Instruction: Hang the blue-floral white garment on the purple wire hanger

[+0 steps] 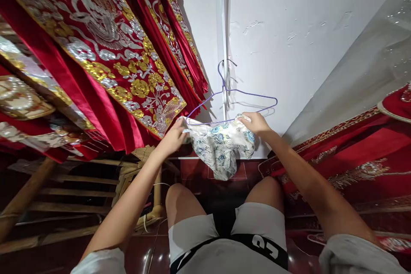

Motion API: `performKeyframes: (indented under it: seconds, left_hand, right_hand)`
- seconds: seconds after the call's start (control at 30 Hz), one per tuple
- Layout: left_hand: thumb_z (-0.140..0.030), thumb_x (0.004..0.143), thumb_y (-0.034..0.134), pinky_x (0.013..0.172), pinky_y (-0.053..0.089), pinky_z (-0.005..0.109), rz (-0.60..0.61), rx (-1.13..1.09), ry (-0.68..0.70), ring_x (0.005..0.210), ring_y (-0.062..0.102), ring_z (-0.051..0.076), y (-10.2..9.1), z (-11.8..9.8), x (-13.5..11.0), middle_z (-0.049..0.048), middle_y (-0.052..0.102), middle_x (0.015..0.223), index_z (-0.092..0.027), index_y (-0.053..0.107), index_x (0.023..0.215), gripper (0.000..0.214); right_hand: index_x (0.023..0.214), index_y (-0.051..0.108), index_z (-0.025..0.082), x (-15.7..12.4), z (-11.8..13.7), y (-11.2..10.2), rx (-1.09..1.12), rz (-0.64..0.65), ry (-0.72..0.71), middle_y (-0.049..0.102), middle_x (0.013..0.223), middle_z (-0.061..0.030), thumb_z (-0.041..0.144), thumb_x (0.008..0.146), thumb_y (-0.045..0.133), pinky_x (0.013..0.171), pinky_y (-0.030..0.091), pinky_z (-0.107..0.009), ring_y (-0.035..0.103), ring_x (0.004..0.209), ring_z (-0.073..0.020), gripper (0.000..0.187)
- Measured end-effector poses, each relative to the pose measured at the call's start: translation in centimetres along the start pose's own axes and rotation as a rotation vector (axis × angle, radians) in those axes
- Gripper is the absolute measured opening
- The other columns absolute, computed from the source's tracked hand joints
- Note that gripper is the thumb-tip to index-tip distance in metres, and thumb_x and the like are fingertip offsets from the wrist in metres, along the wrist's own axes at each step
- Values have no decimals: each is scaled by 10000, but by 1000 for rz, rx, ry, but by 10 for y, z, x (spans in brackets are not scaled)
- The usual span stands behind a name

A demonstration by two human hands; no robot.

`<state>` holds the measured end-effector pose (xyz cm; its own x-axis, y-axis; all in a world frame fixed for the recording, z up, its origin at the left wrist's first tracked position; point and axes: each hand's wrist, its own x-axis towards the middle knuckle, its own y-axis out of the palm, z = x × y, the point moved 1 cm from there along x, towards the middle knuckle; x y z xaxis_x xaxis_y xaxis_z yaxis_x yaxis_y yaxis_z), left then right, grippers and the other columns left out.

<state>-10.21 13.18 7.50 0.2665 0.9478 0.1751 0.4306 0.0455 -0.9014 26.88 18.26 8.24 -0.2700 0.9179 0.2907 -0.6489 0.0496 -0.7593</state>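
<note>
A white cloth garment (221, 145) with a blue floral print hangs at the lower bar of a purple wire hanger (250, 93). The hanger's hook points up, in front of a white post on the wall. My left hand (176, 137) is closed on the garment's left end, close to the hanger's left corner. At the garment's upper right edge, my right hand (256, 123) is closed on the cloth, just below the hanger's bar. The garment sags between both hands, its lower part bunched. Some fingertips of both hands are hidden by the cloth.
Red embroidered garments with gold and silver sequins (128, 51) hang on the left. More red beaded cloth (356, 167) hangs on the right, partly under clear plastic (353, 77). A bamboo chair (77, 192) stands at lower left. The white wall (272, 30) is ahead.
</note>
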Motion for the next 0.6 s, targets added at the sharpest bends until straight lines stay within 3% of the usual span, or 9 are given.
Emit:
performKeyframes:
  seconds: [0.1, 0.2, 0.3, 0.37, 0.43, 0.5, 0.57, 0.6]
  left_hand:
    - [-362, 973, 435, 1249, 316, 482, -137, -67, 146, 1544, 315, 317, -11, -28, 22, 180, 353, 1645, -171, 606, 825, 296]
    - [-329, 1001, 439, 1155, 438, 463, -334, -171, 276, 1430, 496, 286, -22, -61, 36, 177, 509, 1542, -171, 626, 1007, 245]
    - [-250, 993, 448, 1037, 518, 415, -396, -212, 329, 1191, 661, 242, -31, -76, 45, 144, 683, 1307, -161, 576, 1304, 348]
    - [-202, 975, 440, 979, 532, 394, -357, -170, 340, 1083, 682, 230, -35, -75, 49, 122, 716, 1190, -154, 584, 1336, 392]
    - [-176, 959, 429, 946, 530, 387, -341, -120, 335, 1032, 673, 234, -38, -69, 52, 118, 714, 1122, -143, 634, 1271, 375]
    - [-170, 957, 422, 924, 525, 388, -348, -88, 322, 999, 657, 239, -41, -63, 54, 117, 699, 1075, -141, 654, 1222, 354]
    - [-173, 961, 425, 925, 517, 396, -362, -67, 318, 993, 636, 244, -43, -60, 57, 114, 674, 1059, -154, 658, 1197, 332]
    - [-174, 964, 426, 926, 513, 401, -372, -62, 317, 993, 623, 245, -42, -58, 59, 113, 657, 1055, -162, 658, 1187, 322]
  right_hand:
    - [732, 613, 203, -18, 13, -9, -21, 30, 21, 555, 631, -19, 471, 926, 527, 598, 290, -290, 455, 624, -179, 343]
    - [986, 712, 238, -34, 25, -16, 5, 99, 18, 649, 763, -24, 479, 892, 600, 642, 337, -288, 523, 690, -192, 282]
    - [1334, 622, 308, -47, 25, -27, 63, 191, -9, 665, 838, -6, 394, 776, 730, 667, 372, -281, 550, 721, -190, 575]
    - [1473, 505, 305, -52, 16, -38, 90, 196, 3, 600, 740, 25, 284, 752, 693, 626, 361, -271, 512, 645, -171, 745]
    - [1541, 419, 274, -53, 2, -54, 62, 77, 83, 531, 663, 49, 238, 740, 645, 584, 344, -267, 468, 576, -162, 833]
    - [1539, 420, 234, -53, -12, -71, -6, -139, 177, 518, 653, 46, 287, 750, 659, 571, 342, -271, 465, 563, -167, 825]
    - [1397, 573, 193, -51, -19, -86, -50, -310, 205, 510, 637, 29, 385, 790, 663, 574, 340, -279, 472, 578, -175, 644]
    - [1243, 666, 180, -51, -20, -91, -41, -336, 186, 498, 622, 20, 431, 816, 646, 577, 338, -282, 469, 586, -175, 495]
